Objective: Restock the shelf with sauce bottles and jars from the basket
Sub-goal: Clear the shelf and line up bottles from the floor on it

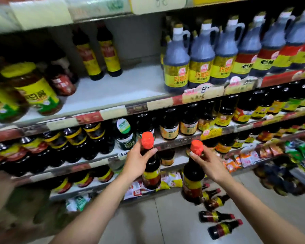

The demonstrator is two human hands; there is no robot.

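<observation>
My left hand grips the neck of a dark sauce bottle with a red cap and a yellow-red label. My right hand holds a second, matching bottle by its neck. Both bottles hang upright in front of the lower shelves. Above them, the white shelf has a wide bare patch, with two similar tall bottles standing at its back. No basket is in view.
Several more bottles lie on the tiled floor at the lower right. Big handled jugs fill the right of the white shelf and yellow-lidded jars its left. Lower shelves are packed with dark bottles and packets.
</observation>
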